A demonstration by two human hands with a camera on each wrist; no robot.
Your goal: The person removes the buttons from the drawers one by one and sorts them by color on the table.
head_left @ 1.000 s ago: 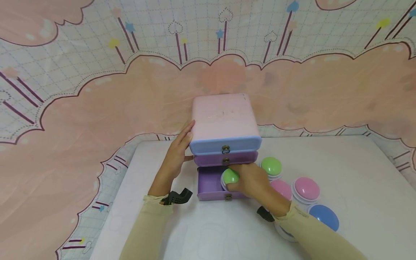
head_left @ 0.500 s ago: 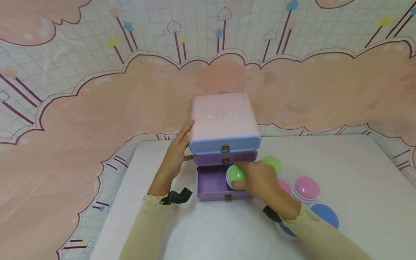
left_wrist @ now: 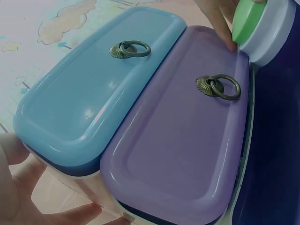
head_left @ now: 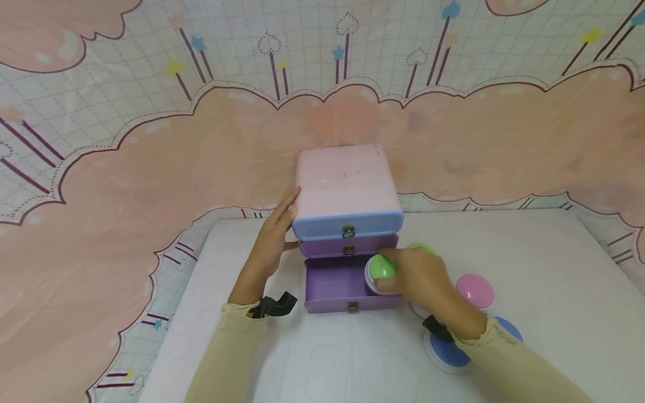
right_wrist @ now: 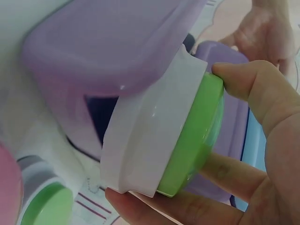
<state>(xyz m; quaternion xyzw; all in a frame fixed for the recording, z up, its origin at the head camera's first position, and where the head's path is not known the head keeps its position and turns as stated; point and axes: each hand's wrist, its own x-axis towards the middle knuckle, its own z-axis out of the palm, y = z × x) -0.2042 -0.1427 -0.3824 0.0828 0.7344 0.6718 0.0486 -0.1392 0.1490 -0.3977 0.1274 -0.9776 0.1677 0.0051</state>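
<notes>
A small chest of drawers (head_left: 347, 173) with a pink top stands at the back of the table. Its bottom purple drawer (head_left: 327, 305) is pulled out; the blue and upper purple drawers are shut. My left hand (head_left: 272, 240) rests against the chest's left side, fingers spread in the left wrist view. With thumb and fingers, my right hand (head_left: 425, 280) grips a round green-topped buzzer button (head_left: 383, 267) at the open drawer's right end. In the right wrist view, this green buzzer button (right_wrist: 192, 136) is tilted, its white base overlapping the drawer's edge. Whether it touches the drawer I cannot tell.
Right of the chest are a pink buzzer button (head_left: 475, 290), a blue one (head_left: 450, 350) and another blue one (head_left: 510, 329) partly behind my sleeve. A second green one (head_left: 420, 246) is mostly covered by my right hand. A patterned cloth (head_left: 453, 145) hangs behind the table.
My right hand has moved to the right with the green buzzer button, from mid-drawer to the drawer's right end. My left hand has stayed on the chest's side.
</notes>
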